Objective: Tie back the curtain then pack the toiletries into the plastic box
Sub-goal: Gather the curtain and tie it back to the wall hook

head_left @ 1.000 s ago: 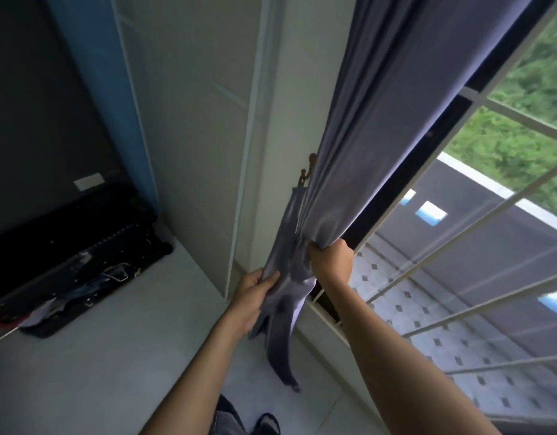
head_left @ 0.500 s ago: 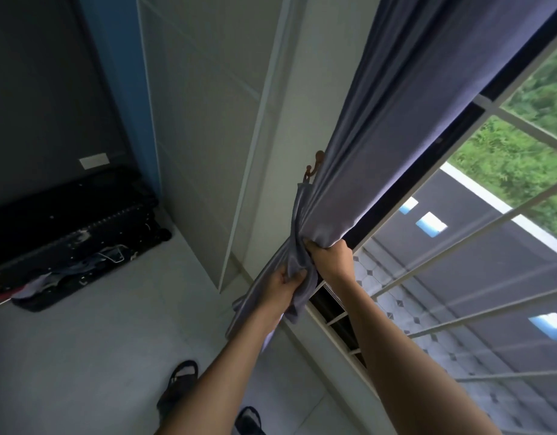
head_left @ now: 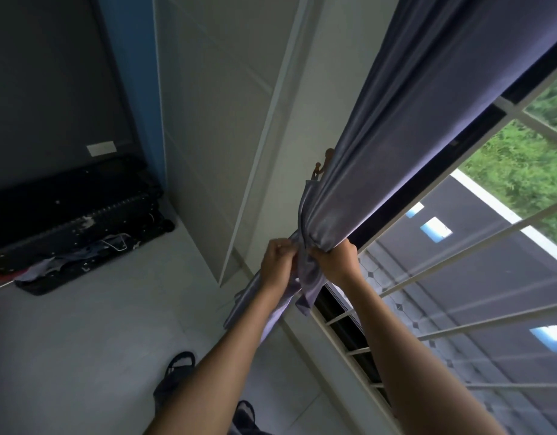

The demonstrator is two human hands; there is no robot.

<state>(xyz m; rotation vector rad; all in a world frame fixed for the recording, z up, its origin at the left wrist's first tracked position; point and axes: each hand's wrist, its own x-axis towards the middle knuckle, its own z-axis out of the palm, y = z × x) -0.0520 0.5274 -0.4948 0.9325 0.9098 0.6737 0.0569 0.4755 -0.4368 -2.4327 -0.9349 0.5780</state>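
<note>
At centre frame both hands, left hand (head_left: pixel 278 262) and right hand (head_left: pixel 335 262), have fingers clenched on the gathered grey-purple fabric curtain (head_left: pixel 396 146), whose slippery bunch could slide loose if either grip slackens before the knot tightens

A home bedroom: grey curtain (head_left: pixel 412 130) at a barred window (head_left: pixel 459 277), wardrobe doors (head_left: pixel 214 105), open suitcase (head_left: pixel 76 221).

Both hands gripped the gathered grey-purple fabric curtain (head_left: pixel 380 152) beside the barred window (head_left: pixel 459 293). The left hand (head_left: pixel 278 265) and right hand (head_left: pixel 335 262) clenched its bunched cloth.
</note>
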